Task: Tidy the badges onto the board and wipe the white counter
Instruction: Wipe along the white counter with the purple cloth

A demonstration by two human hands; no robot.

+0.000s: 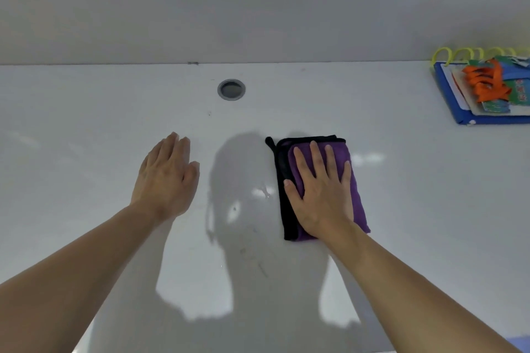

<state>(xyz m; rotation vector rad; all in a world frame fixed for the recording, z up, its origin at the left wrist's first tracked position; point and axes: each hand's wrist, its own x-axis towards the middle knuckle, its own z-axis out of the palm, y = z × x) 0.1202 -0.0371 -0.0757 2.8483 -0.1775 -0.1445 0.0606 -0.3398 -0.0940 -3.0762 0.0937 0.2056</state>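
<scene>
Flat-palmed, the right hand [321, 192] presses one folded purple cloth [321, 186] onto the white counter [430, 195], fingers straight and spread rather than curled round it. One left hand [167, 175] rests open on the counter beside it, holding nothing. At the far right edge one blue board [450, 94] already carries the badges [487, 83], heaped with orange straps; I cannot count them. A wide sweep rightward could, I judge, nudge that board. One round metal-rimmed hole [231, 89] sits behind.
</scene>
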